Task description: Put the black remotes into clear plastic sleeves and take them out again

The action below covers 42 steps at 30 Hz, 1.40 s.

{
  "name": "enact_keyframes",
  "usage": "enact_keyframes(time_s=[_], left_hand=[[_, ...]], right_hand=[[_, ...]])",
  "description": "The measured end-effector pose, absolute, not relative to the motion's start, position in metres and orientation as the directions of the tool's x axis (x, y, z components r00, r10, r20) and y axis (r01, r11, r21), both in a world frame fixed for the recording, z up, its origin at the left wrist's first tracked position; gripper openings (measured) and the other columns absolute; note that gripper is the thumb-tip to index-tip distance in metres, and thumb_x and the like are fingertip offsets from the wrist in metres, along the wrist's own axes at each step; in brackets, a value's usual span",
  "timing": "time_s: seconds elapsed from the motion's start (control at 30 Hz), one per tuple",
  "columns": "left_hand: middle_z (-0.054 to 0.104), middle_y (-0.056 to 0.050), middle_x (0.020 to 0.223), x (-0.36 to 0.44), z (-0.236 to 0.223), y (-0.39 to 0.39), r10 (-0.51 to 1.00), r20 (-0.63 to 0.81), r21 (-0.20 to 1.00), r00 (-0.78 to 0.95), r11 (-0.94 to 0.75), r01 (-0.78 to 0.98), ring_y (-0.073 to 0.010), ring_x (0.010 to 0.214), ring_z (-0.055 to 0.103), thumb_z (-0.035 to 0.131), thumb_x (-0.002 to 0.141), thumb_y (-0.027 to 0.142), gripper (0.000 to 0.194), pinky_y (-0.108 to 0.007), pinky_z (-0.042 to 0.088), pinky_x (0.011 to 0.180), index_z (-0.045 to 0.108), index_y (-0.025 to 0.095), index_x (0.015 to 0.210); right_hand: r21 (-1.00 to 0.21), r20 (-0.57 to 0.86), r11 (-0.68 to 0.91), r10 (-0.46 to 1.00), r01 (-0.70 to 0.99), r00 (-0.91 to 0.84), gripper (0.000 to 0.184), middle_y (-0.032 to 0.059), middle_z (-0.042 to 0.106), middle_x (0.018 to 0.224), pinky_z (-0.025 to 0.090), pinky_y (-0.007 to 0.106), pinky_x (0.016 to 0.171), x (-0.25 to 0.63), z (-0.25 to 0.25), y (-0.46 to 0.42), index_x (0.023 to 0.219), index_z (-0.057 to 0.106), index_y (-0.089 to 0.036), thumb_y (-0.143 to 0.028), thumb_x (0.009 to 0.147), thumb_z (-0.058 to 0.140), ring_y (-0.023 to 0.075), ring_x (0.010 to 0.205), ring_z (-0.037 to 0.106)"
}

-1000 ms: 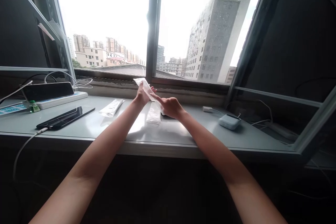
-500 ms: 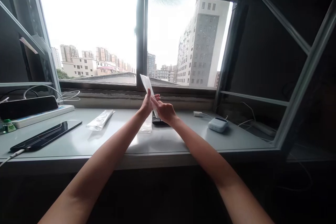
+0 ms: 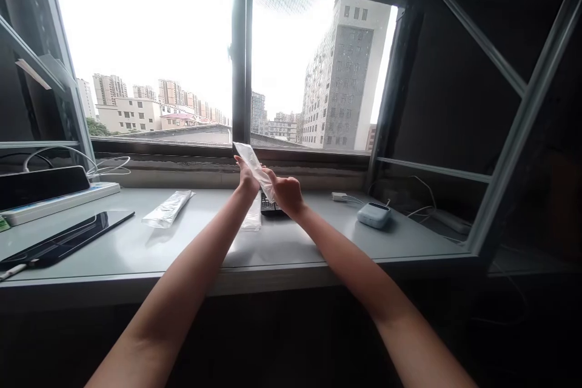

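Note:
A white, translucent plastic packet (image 3: 248, 159), long and flat, slants in the air above the desk. My left hand (image 3: 248, 179) bears it from behind, with its thumb out at the left and most of its fingers hidden by the packet. On the packet's lower right part, my right hand (image 3: 287, 191) is closed, its index finger lying along the plastic. Below my hands, another clear packet (image 3: 253, 217) lies on the desk, partly covered by my left arm. Beside it a black keyboard-like object (image 3: 270, 205) shows in part. A third plastic packet (image 3: 169, 209) lies to the left.
On the left of the desk (image 3: 291, 248) are a black tablet (image 3: 68, 236) with a cable, a white power strip (image 3: 63, 203) and a dark phone-like device (image 3: 43, 188). At right sit a pale blue box-shaped device (image 3: 374, 214) and a white charger (image 3: 339, 196). Metal frames flank the window.
The packet has tipped back to the left after standing more upright. My left thumb has come off its face. The view has swung to the right, so the desk items appear further left.

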<state>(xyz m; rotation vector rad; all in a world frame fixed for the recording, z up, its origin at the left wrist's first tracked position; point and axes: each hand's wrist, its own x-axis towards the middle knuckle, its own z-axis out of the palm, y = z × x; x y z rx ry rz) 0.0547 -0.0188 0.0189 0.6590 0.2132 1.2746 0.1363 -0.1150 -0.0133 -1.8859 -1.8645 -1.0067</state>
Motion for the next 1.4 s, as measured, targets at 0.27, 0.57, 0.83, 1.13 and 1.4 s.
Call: enact_keyframes(time_s=[0.27, 0.57, 0.83, 1.13, 1.4], left_hand=[[0.070, -0.009, 0.096, 0.069, 0.003, -0.054, 0.867, 0.250, 0.620, 0.431, 0.198, -0.759, -0.0211, 0.089, 0.069, 0.033, 0.100, 0.050, 0.050, -0.030, 0.056, 0.076, 0.047, 0.026, 0.143], [0.069, -0.006, 0.100, 0.063, 0.002, -0.054, 0.828, 0.326, 0.657, 0.456, 0.149, -0.739, -0.0213, 0.101, 0.067, 0.031, 0.100, 0.053, 0.053, -0.033, 0.055, 0.086, 0.037, 0.033, 0.149], [0.067, -0.007, 0.097, 0.065, -0.002, -0.044, 0.879, 0.298, 0.654, 0.371, 0.095, -0.751, -0.0178, 0.085, 0.066, 0.057, 0.090, 0.055, 0.055, -0.027, 0.055, 0.075, 0.046, 0.030, 0.138], [0.066, -0.004, 0.080, 0.057, -0.004, -0.026, 0.956, 0.145, 0.682, 0.256, 0.091, -0.726, -0.0141, 0.063, 0.062, 0.057, 0.092, 0.048, 0.036, -0.026, 0.052, 0.064, 0.060, 0.020, 0.115], [0.069, -0.010, 0.080, 0.051, 0.000, -0.025, 0.891, 0.150, 0.635, 0.428, 0.245, -0.732, -0.0230, 0.075, 0.068, 0.035, 0.095, 0.060, 0.058, -0.033, 0.055, 0.069, 0.062, 0.013, 0.116]], right_hand=[[0.242, 0.672, -0.159, 0.739, 0.957, -0.047, 0.056, 0.0139, 0.074, 0.097, 0.043, 0.027, 0.074, 0.141, -0.011, -0.112, 0.153, 0.025, -0.017, -0.018, 0.099, 0.038, 0.0219, 0.085, 0.070], [0.241, 0.697, -0.170, 0.715, 0.955, -0.049, 0.055, 0.0112, 0.074, 0.097, 0.045, 0.026, 0.070, 0.137, -0.010, -0.116, 0.154, 0.023, -0.017, -0.016, 0.099, 0.031, 0.0204, 0.084, 0.070], [0.245, 0.673, -0.144, 0.737, 0.959, -0.061, 0.064, 0.0100, 0.074, 0.095, 0.045, 0.026, 0.069, 0.138, -0.012, -0.112, 0.156, 0.007, -0.015, -0.011, 0.098, 0.032, 0.0193, 0.082, 0.070], [0.304, 0.608, 0.052, 0.758, 0.951, -0.236, 0.068, 0.0109, 0.074, 0.102, 0.045, 0.027, 0.072, 0.140, -0.006, -0.123, 0.156, 0.013, -0.015, -0.018, 0.094, 0.038, 0.0221, 0.088, 0.070], [0.303, 0.617, 0.054, 0.750, 0.951, -0.239, 0.065, 0.0077, 0.073, 0.109, 0.042, 0.028, 0.072, 0.153, -0.001, -0.127, 0.154, 0.025, -0.021, -0.013, 0.091, 0.038, 0.0222, 0.092, 0.068]])
